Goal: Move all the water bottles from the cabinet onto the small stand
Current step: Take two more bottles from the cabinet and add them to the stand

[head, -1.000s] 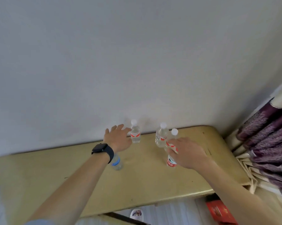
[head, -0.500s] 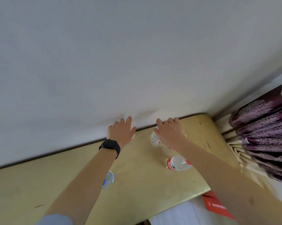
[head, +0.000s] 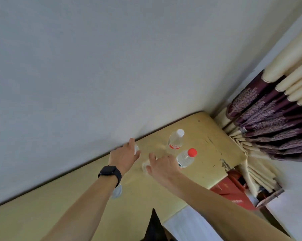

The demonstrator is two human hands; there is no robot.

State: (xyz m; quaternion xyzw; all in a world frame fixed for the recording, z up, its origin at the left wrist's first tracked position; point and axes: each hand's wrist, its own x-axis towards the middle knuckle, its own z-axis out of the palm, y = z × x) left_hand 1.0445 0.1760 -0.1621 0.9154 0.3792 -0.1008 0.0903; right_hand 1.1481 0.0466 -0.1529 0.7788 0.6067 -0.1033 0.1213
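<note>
L hand hides btl; R hand too; grips unclear.

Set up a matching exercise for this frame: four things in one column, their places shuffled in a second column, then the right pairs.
Things:
1. white-capped bottle
2. red-capped bottle
3. watch
4. red box

Places:
A. on the left wrist
B. below the right end of the cabinet, beside the curtain
C. standing nearest the cabinet's far right corner
D. standing right next to the right hand

Pairs: 1-C; 2-D; 3-A; 4-B.
</note>
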